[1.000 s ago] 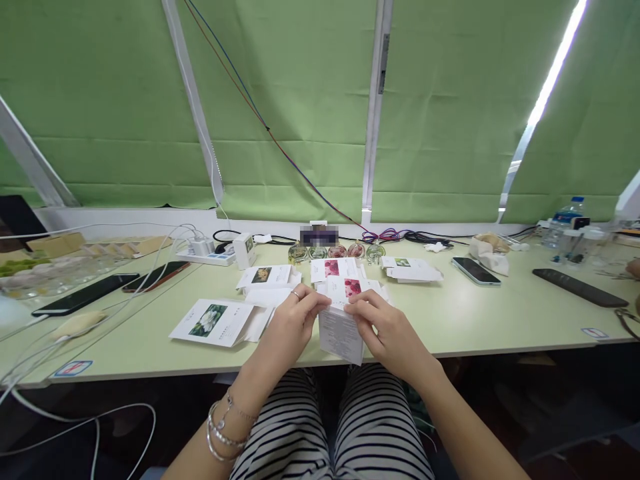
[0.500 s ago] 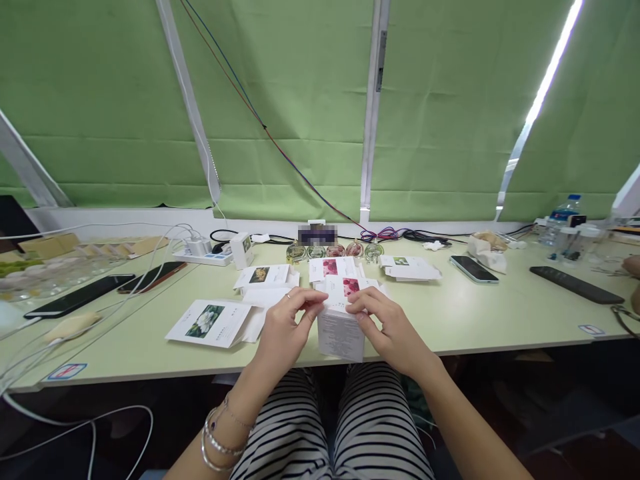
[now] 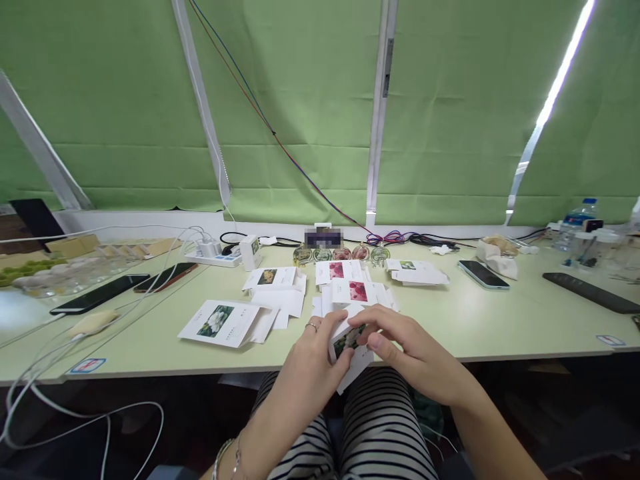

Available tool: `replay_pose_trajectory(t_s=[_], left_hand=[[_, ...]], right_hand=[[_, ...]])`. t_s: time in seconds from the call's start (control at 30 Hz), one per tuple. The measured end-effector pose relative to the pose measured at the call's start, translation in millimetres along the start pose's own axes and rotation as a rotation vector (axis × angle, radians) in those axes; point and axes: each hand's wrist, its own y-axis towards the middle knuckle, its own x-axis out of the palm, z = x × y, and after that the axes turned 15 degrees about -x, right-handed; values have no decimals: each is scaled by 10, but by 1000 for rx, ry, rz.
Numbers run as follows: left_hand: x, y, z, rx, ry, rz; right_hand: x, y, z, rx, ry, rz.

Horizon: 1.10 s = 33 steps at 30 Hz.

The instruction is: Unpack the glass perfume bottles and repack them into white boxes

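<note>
White box being held at the worktop's front edge

A white box bearing a white-flower picture is being held, tilted, in front of the body at the front edge of the worktop, above the striped trousers. It is being gripped by the left hand, its thumb being laid against the picture side. The box's upper right part is being covered by the right hand, whose fingers are being held curled and narrow; whether the box is also being pinched there cannot be told.

Just beyond, overlapping pink-picture boxes are being carried by the worktop. To their left, a yellow-picture box and a flat white-flower box are being displayed face up. Farther back, round glass bottles are being seen in a row, near a small upright box.
</note>
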Motion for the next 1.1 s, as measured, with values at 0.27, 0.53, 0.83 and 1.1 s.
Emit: replay_pose_trajectory(t_s=[0.27,0.53,0.83,1.1], left_hand=[[-903,800,-124,-109,95,472],[-1012,2365,-796,-363,376,414],[-499,2620,-1416,-473,526,376],[-759,2516,-1413,-369,710,356]], right_hand=[[-252,-106,98,52,-72,273],[-275,-81,152,91,-155,314],[-361,-122,232,124,-223,338],[-358,-161,24,-38,-318,282]])
